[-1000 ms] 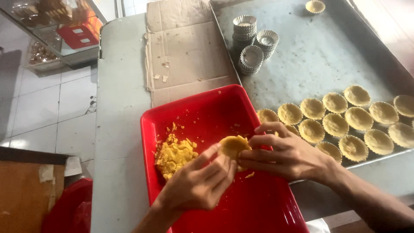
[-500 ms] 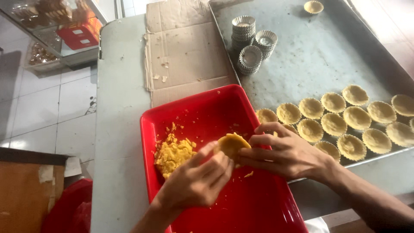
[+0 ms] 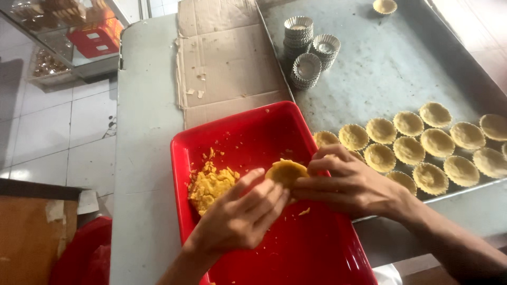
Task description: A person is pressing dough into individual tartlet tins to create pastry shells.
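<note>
1. Both hands meet over the red tray (image 3: 232,132), centre of frame. The dough disc (image 3: 285,171) sits between them, held above the tray floor.
2. Right hand (image 3: 351,184): fingertips pinched narrowly on the disc's right rim. Left hand (image 3: 237,216): fingers curled against its left and under side, closed on it too. Whether there is a tin under the dough I cannot tell; the fingers cover it.
3. Change over the last second: little. The disc sits in the same spot, and the left fingers have crept slightly up along its edge. It reads as pressing and shaping in place, not carrying.
4. Loose dough pile (image 3: 210,182) lies on the tray floor just left of the left hand, with crumbs scattered around it.
5. Metal sheet (image 3: 391,63) fills the upper right of frame. Filled shells (image 3: 422,140) stand in rows at its lower edge, just beside the right hand; the nearest ones touch or nearly touch the knuckles.
6. Stacked empty tins (image 3: 309,50) stand at upper centre, well apart from the hands. One lone shell (image 3: 384,6) is at the top edge.
7. Cardboard (image 3: 227,58) lies flat at upper centre-left, between tray and table edge.
8. Room: the sheet's middle is bare above the shell rows. The tray's right rim butts against the sheet, tight on the right hand's side.
</note>
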